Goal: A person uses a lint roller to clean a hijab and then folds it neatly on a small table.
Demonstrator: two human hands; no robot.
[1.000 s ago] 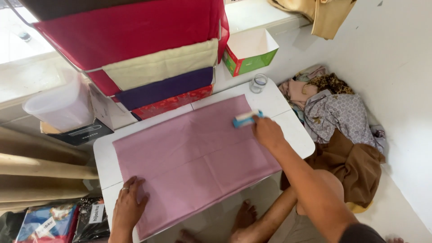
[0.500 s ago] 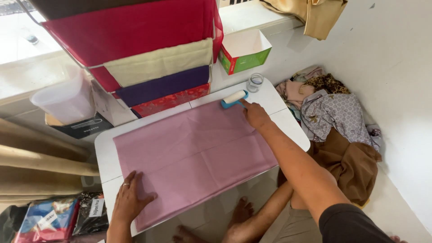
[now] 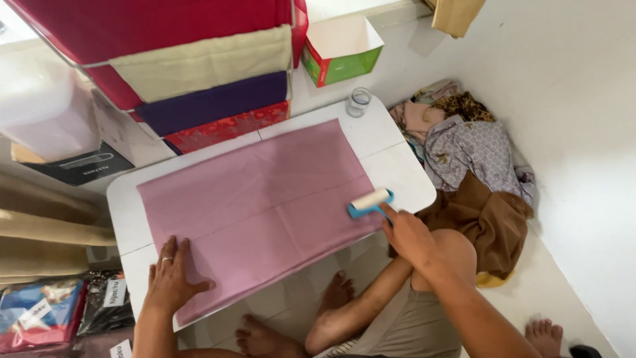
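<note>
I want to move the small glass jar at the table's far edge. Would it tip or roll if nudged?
The glass jar stands upright and squat, so it probably slides rather than tips. It sits near the table rim, so a push could drop it; glass likely breaks.

pink cloth (image 3: 258, 199), blue-handled white lint roller (image 3: 370, 201)

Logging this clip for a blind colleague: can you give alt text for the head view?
A right hand rolls a lint roller along a pink cloth spread on a low white table, while the left hand presses the cloth's near corner flat.
</note>
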